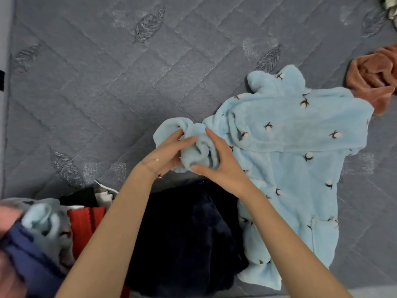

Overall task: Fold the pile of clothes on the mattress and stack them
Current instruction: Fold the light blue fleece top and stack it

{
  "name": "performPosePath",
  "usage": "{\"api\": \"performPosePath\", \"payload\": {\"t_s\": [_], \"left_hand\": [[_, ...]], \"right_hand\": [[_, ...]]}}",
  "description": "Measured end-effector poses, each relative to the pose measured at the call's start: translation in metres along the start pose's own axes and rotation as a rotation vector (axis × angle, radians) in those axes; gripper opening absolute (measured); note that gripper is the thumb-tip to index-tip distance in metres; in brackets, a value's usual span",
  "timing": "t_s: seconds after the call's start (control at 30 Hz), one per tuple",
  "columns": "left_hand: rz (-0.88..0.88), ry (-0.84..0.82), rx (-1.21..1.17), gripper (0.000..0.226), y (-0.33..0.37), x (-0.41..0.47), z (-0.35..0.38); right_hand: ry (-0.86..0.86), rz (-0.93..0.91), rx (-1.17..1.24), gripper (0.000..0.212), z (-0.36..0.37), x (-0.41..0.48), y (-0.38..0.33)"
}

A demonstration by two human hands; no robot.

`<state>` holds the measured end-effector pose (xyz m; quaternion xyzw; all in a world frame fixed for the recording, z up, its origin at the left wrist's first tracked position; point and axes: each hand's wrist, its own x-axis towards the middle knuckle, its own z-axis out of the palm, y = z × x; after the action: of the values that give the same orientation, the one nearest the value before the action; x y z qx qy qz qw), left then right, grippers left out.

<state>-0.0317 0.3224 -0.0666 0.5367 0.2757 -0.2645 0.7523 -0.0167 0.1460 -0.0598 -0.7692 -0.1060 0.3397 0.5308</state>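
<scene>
A light blue fleece top with small cotton-flower prints lies spread on the grey quilted mattress, right of centre. Its left sleeve is bunched up at the middle of the view. My left hand grips that sleeve from the left, fingers curled into the fabric. On the sleeve's right side my right hand holds the bunched cloth between thumb and fingers. A pile of clothes sits at the lower left: a dark navy fleece piece, a red knit, a blue garment and another light blue piece.
A rust-brown fleece garment lies at the right edge, touching the blue top's far corner. A patterned cloth shows at the top right corner. The mattress's left edge runs down the left side.
</scene>
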Motion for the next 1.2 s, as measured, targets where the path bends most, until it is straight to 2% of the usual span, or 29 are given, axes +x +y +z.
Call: {"api": "performPosePath", "payload": {"t_s": [0.07, 0.2, 0.27, 0.43, 0.5, 0.57, 0.67, 0.73, 0.83, 0.93, 1.07, 1.13, 1.2], "left_hand": [[0.013, -0.029, -0.130, 0.041, 0.004, 0.002, 0.011], [0.049, -0.003, -0.220, 0.039, 0.005, 0.007, 0.026], [0.029, -0.021, -0.237, 0.041, 0.004, 0.009, 0.038], [0.023, 0.003, -0.305, 0.046, -0.002, 0.017, 0.064], [0.042, 0.073, -0.175, 0.040, 0.002, 0.022, 0.072], [0.107, 0.231, 0.117, 0.031, 0.006, 0.029, 0.079], [0.271, 0.448, 0.515, 0.032, 0.008, 0.046, 0.087], [0.384, 0.466, 0.809, 0.036, 0.007, 0.059, 0.094], [0.388, 0.390, 1.175, 0.055, 0.004, 0.077, 0.111], [0.251, 0.330, 1.190, 0.051, 0.003, 0.095, 0.137], [0.144, 0.461, 1.221, 0.038, 0.005, 0.119, 0.159], [0.069, 0.465, 1.230, 0.044, 0.013, 0.122, 0.168], [0.037, 0.502, 1.314, 0.039, 0.021, 0.120, 0.172]], "right_hand": [[0.005, 0.017, 0.012, 0.092, -0.010, 0.002, 0.004], [0.056, 0.062, 0.026, 0.077, -0.029, 0.006, 0.019], [0.093, 0.058, -0.042, 0.079, -0.032, 0.006, 0.026], [0.233, -0.052, -0.149, 0.043, -0.049, 0.006, 0.030], [0.264, -0.064, -0.163, 0.022, -0.067, 0.006, 0.037], [0.271, -0.015, -0.092, 0.004, -0.091, 0.006, 0.045], [0.205, -0.007, 0.007, 0.004, -0.126, 0.002, 0.045], [0.224, -0.057, 0.026, 0.005, -0.148, 0.000, 0.040], [0.306, -0.139, 0.049, 0.010, -0.185, -0.003, 0.031], [0.382, -0.192, -0.021, 0.015, -0.235, -0.005, 0.034], [0.480, -0.205, -0.053, 0.015, -0.304, -0.008, 0.052], [0.532, -0.173, -0.039, 0.015, -0.334, -0.010, 0.063], [0.587, -0.128, 0.015, 0.014, -0.359, -0.013, 0.074]]}}
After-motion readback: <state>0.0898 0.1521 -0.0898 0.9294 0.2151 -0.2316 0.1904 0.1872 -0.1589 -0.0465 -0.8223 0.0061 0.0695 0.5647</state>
